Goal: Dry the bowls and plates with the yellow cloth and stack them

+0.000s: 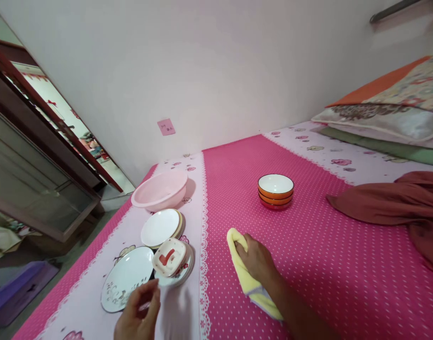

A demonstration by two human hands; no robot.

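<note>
My right hand (256, 259) grips a folded yellow cloth (241, 274) with a grey edge, just over the pink dotted bedsheet. My left hand (140, 311) is half curled with a gap between thumb and fingers, and nothing shows in it. It is nearest to a large white plate (126, 278) with a grey floral pattern and a small square dish (169, 257) with a red mark. That dish rests on a few stacked plates (181, 278). Behind them lies another stack of white plates (160, 227). A stack of orange bowls (275, 191) with white insides stands beyond my right hand.
A pale pink basin (161, 191) sits at the back left of the bed. Reddish-brown fabric (386, 203) lies at the right, below a pile of pillows (386, 123). A white wall (219, 71) rises behind the bed. On the floor at left is a purple box (21, 293).
</note>
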